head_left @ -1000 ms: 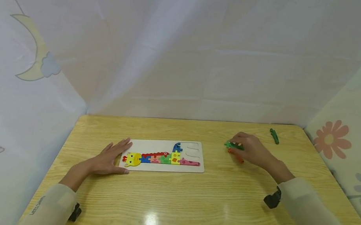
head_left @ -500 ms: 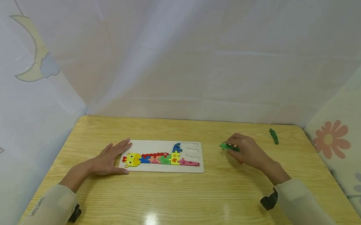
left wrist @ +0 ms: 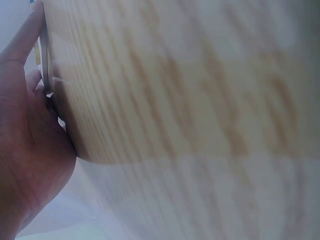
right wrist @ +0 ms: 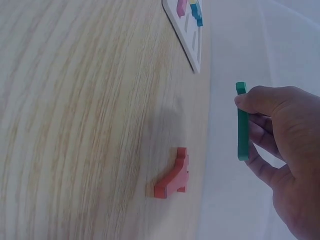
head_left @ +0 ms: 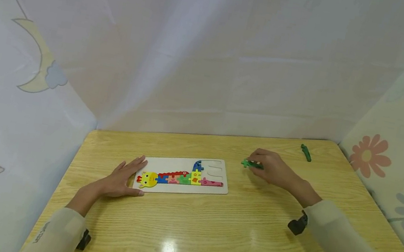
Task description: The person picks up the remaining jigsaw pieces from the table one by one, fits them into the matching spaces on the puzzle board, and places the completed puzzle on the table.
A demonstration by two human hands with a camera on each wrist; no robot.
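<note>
In the head view, a white puzzle board (head_left: pixel 167 164) lies flat, with colorful giraffe pieces (head_left: pixel 185 177) set in it and outlined slots at its right end. My left hand (head_left: pixel 119 181) rests spread at the board's left end, fingers over the far corner and thumb by the near edge. To the right of the board, my right hand (head_left: pixel 276 169) pinches a green puzzle piece (right wrist: pixel 243 125) between thumb and fingers, raised off the table. Below it, an orange-red puzzle piece (right wrist: pixel 174 175) lies on the table in the right wrist view; the hand hides it in the head view.
A dark green puzzle piece (head_left: pixel 306 153) lies near the far right corner of the wooden table (head_left: pixel 208 234). Pale fabric walls (head_left: pixel 214 79) enclose the table at the back and both sides.
My right hand has lifted the green puzzle piece and moved left toward the board. The orange-red piece has gone out of sight behind it in the head view. My left hand stays put.
</note>
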